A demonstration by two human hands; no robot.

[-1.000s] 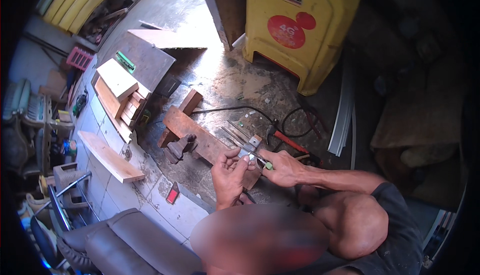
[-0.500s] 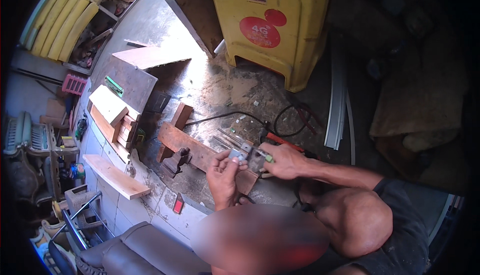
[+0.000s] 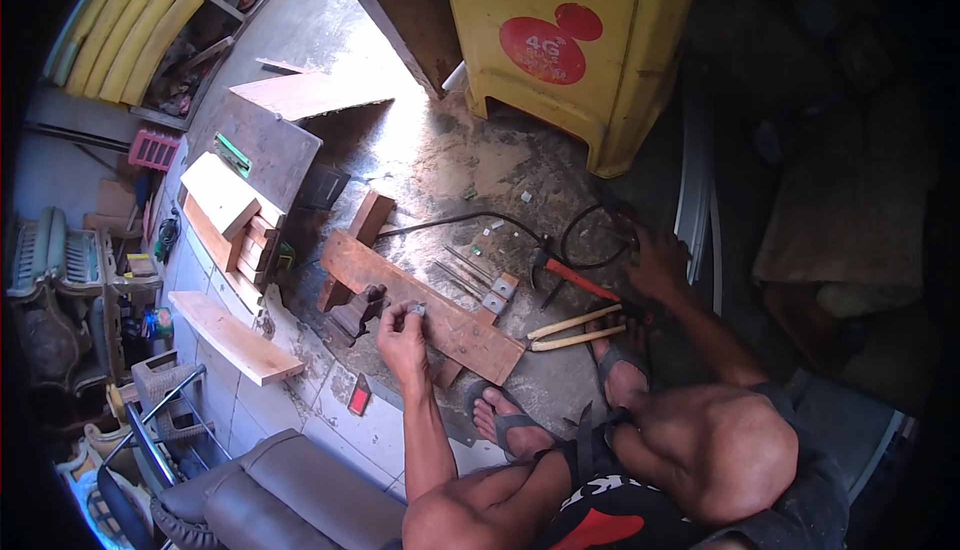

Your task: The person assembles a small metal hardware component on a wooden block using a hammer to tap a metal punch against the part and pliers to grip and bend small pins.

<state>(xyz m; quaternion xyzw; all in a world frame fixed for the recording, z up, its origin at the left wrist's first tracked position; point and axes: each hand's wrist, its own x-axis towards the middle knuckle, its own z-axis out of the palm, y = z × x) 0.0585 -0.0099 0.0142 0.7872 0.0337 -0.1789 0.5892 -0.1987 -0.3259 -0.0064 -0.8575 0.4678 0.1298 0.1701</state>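
My left hand (image 3: 402, 340) is closed, pinching a small greyish piece (image 3: 418, 308) between thumb and fingertips. It is above a brown wooden board (image 3: 460, 328) that rests across a wooden block (image 3: 370, 218). My right hand (image 3: 657, 262) reaches out to the right, beside a looped dark cable (image 3: 565, 240); its fingers are dim, and whether they hold anything is unclear. Between the hands lie a hammer with an orange handle (image 3: 580, 280), a tool with two tan handles (image 3: 575, 334), and thin metal rods (image 3: 465, 272) beside pale metal plates (image 3: 495, 300).
A dark carved wooden piece (image 3: 355, 315) stands left of the board. My sandalled feet (image 3: 510, 425) are close to its near end. A yellow plastic stool (image 3: 570, 50) stands beyond. Stacked timber (image 3: 225, 215), a loose plank (image 3: 235, 338) and a brown cushioned seat (image 3: 290, 490) are on the left.
My hands have drawn apart: the right went far right, away from the metal pieces, and the left moved slightly left. The person's head, which hid my feet, has moved out of view.
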